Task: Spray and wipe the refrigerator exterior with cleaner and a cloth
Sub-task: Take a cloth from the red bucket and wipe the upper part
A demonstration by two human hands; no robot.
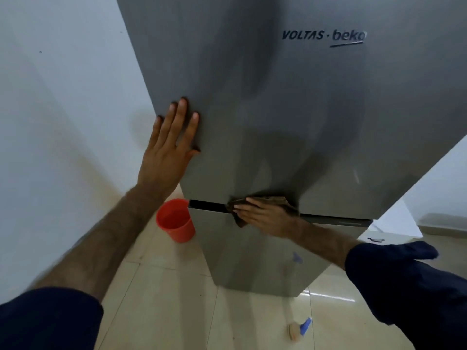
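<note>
Left hand (169,145) flat, fingers apart, braces the fridge (290,109); right hand (262,214) presses the cloth (280,202), probably flat-fingered; wipe along the door gap toward 3 o'clock.

Brown cloth (262,207) against grey refrigerator (278,109)

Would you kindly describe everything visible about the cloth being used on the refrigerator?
The cloth is brown, soft and crumpled, apparently fabric. It is pressed against the grey refrigerator front at the dark gap between the upper and lower doors, with a corner hanging onto the lower door. The right hand lies flat over it with its fingers extended, covering most of it. Nothing else touches it.
</note>
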